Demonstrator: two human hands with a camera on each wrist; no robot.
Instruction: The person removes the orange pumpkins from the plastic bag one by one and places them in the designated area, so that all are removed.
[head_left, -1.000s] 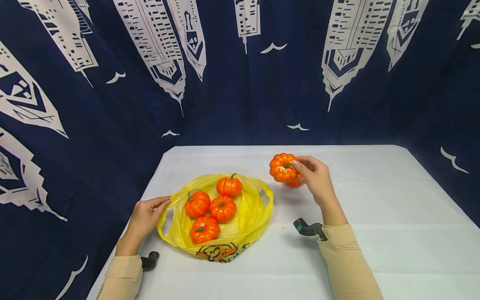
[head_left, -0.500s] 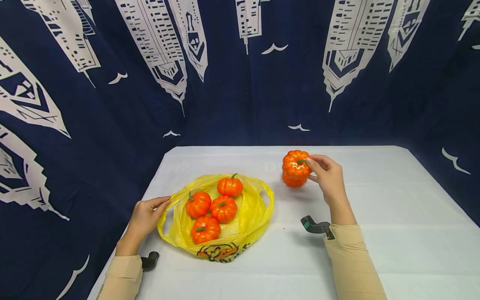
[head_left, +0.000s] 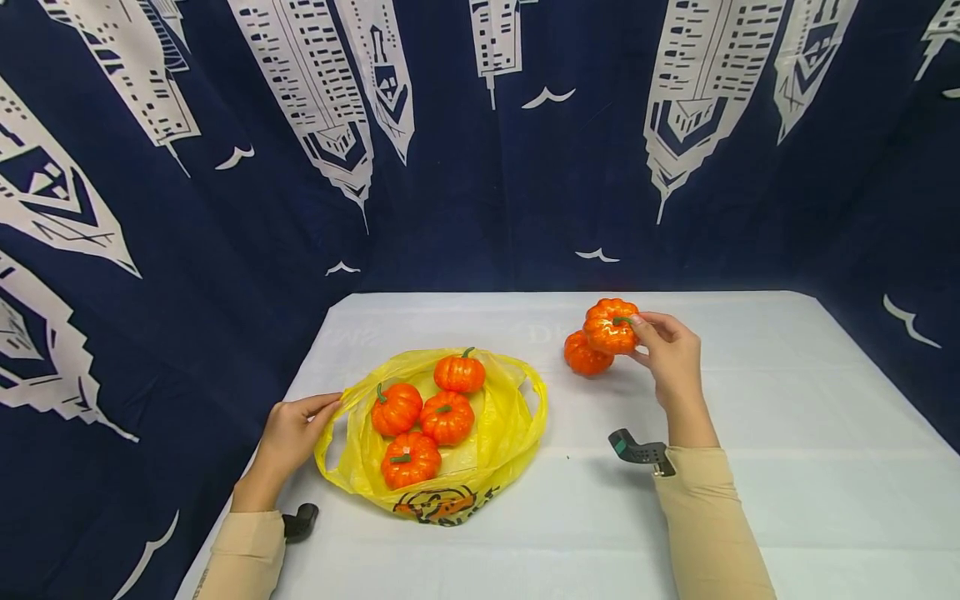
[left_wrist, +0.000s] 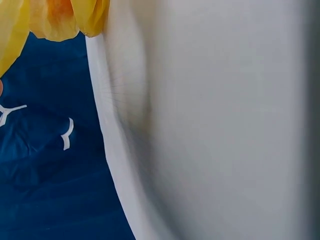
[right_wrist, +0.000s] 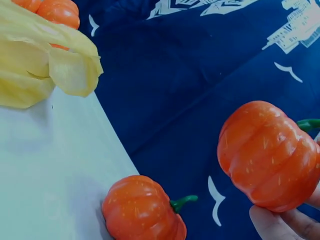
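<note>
While the left hand (head_left: 296, 429) is pinching the left rim of the yellow bag (head_left: 510, 433), the right hand (head_left: 673, 354) is gripping the held pumpkin (head_left: 611, 327) by its right side, near the stem. Compared with the preceding frames, the held pumpkin is sitting farther right and is covering less of the loose pumpkin (head_left: 583, 355), which is resting on the table (head_left: 787, 417). This shift is increasing the separation from the bag; the held pumpkin is now standing well outside it. The right wrist view is showing a gap between these two pumpkins. Four pumpkins (head_left: 447, 418) are lying inside the bag.

Edges: the far side of the table is ending just beyond the held pumpkin, with the backdrop (head_left: 502, 208) hanging behind; the left side is passing close to the left hand.

Room: the table is extending to the right of the right hand, allowing sideways travel. Leftward, the loose pumpkin is restricting low movement.
</note>
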